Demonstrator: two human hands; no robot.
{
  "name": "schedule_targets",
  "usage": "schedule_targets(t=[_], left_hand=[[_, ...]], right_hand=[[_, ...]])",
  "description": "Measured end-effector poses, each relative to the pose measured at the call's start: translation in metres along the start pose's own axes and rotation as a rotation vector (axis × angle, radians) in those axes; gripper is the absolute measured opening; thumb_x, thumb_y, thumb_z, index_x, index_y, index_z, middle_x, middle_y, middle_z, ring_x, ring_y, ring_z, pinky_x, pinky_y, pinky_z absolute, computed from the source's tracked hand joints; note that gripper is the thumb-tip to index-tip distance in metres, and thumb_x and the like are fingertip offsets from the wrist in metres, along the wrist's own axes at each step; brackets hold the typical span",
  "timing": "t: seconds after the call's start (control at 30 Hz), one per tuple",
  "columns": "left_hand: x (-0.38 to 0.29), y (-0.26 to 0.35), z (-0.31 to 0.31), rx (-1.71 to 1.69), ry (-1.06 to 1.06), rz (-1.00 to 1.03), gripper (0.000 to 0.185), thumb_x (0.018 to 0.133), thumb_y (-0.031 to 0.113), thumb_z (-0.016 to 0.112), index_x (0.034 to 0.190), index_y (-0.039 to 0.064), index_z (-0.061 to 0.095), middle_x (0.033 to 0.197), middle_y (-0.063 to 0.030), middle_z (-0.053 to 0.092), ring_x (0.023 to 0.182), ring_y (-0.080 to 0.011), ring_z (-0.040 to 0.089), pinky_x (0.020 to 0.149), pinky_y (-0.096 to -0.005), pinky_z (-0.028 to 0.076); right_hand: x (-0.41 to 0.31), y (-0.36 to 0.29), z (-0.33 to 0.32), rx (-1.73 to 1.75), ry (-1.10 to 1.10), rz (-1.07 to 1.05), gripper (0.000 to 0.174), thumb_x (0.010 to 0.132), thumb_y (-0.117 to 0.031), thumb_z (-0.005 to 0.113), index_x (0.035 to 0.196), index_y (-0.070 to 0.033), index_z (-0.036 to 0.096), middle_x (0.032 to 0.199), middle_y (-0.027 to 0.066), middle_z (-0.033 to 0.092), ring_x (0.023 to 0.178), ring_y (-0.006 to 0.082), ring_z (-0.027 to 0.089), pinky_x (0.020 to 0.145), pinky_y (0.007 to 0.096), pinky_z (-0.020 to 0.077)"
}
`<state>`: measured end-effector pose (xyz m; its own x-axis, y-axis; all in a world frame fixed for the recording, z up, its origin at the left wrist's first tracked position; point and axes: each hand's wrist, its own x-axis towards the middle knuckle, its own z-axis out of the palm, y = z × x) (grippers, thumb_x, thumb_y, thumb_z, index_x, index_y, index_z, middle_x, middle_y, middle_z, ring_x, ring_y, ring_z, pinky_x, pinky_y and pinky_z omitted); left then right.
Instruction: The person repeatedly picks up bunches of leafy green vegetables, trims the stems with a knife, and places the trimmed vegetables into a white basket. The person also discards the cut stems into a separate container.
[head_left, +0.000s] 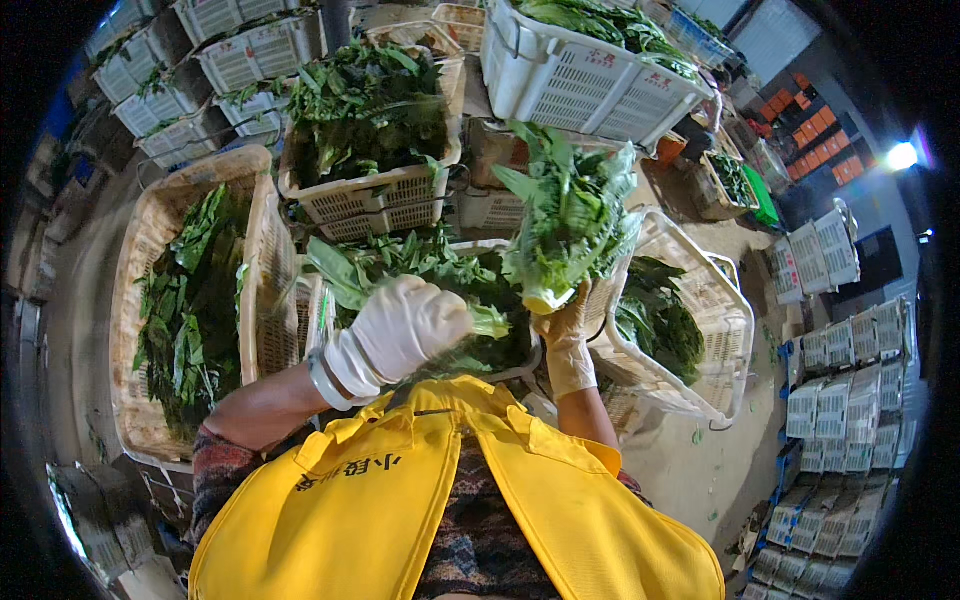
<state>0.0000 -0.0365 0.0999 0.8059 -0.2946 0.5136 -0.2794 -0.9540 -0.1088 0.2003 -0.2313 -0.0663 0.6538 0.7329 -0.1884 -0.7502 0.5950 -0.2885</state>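
Observation:
My left hand (411, 330), in a white glove, is closed around a leafy green stalk (489, 321); its pale cut end sticks out on the right and a broad leaf shows on the left. My right hand (566, 337), also gloved, holds a leafy green vegetable head (574, 210) by its base, with the pale cut end towards me and the leaves pointing away. Beneath both hands stands a plastic crate (517, 369) of greens, partly hidden by my left hand and the vest.
On the left is a long, soiled crate (259, 262) of leaves. A tilted white crate (739, 315) with leaves stands at the right. Ahead are a crate (375, 202) heaped with greens and a raised white crate (585, 90). Stacked crates (844, 405) line the far right.

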Motion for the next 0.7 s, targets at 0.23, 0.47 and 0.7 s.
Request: schedule_targets(t=[0.23, 0.47, 0.7], left_hand=[[0.013, -0.009, 0.030, -0.219, 0.111, -0.043, 0.053, 0.072, 0.012, 0.066, 0.123, 0.021, 0.055, 0.123, -0.0017, 0.054, 0.109, -0.0265, 0.053, 0.093, -0.0434, 0.043], [0.048, 0.019, 0.055, -0.222, 0.309, 0.058, 0.035, 0.074, 0.019, 0.059, 0.109, 0.025, 0.058, 0.120, 0.0050, 0.056, 0.116, -0.0203, 0.049, 0.099, -0.0422, 0.038], [0.052, 0.016, 0.059, -0.056, 0.224, 0.103, 0.017, 0.073, 0.018, 0.061, 0.090, 0.021, 0.060, 0.094, 0.0053, 0.060, 0.098, -0.0177, 0.056, 0.092, -0.0410, 0.044]], right_hand=[[-0.009, -0.002, 0.000, 0.009, -0.327, -0.084, 0.064, 0.088, -0.044, 0.056, 0.138, -0.009, 0.038, 0.137, 0.0148, 0.044, 0.121, 0.0283, 0.049, 0.091, 0.0462, 0.0500], [-0.006, 0.026, 0.003, 0.044, 0.056, -0.097, 0.067, 0.084, -0.045, 0.061, 0.137, -0.010, 0.041, 0.133, 0.0141, 0.049, 0.116, 0.0293, 0.053, 0.093, 0.0507, 0.0466], [-0.017, 0.018, 0.009, -0.037, -0.023, -0.053, 0.071, 0.080, -0.048, 0.064, 0.136, -0.010, 0.041, 0.132, 0.0142, 0.050, 0.115, 0.0306, 0.053, 0.093, 0.0510, 0.0466]])
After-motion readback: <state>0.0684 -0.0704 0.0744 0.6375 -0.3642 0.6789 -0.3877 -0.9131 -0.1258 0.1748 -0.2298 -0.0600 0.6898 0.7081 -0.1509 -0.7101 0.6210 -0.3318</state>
